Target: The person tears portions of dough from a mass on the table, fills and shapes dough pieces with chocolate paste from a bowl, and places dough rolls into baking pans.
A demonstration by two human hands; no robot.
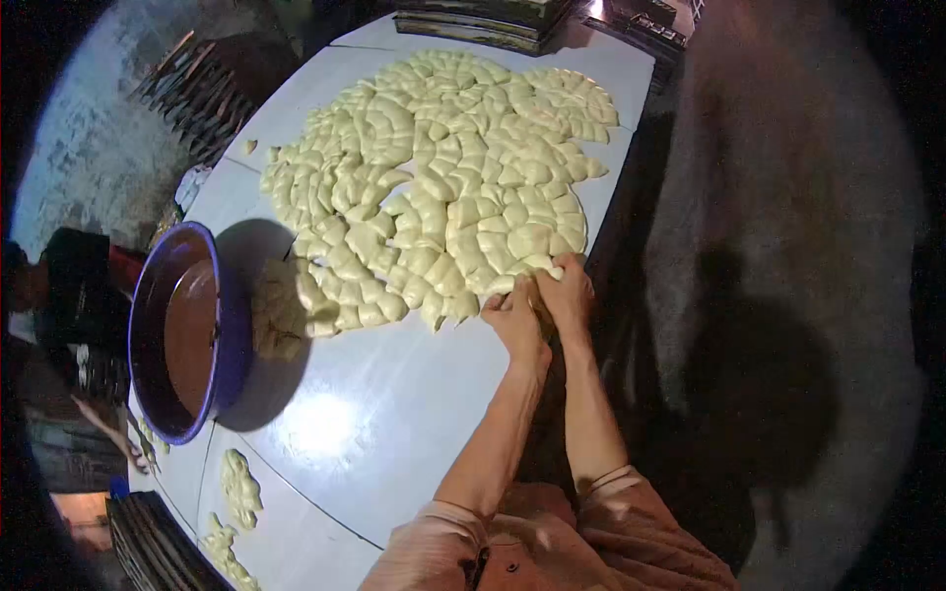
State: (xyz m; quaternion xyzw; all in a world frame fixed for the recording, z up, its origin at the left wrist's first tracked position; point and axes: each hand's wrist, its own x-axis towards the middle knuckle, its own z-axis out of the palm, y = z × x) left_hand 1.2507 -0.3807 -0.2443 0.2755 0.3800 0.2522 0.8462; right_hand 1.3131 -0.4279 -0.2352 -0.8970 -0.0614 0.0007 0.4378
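Dough (468, 182), pale-yellow and lumpy, looks soft; best pinched at near edges, where left hand (518, 323) and right hand (570, 297) curl fingers half-closed, grip unclear.

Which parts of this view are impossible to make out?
All in the head view:
Whether left hand or right hand grips dough: hidden behind the hands.
Table under the tub: hidden by the tub.
Dark stack: cut off by top edge.
Person at left: partly lost in darkness.

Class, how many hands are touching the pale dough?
2: the left hand, and beside it the right hand, at the near edge of the dough; none seem hidden.
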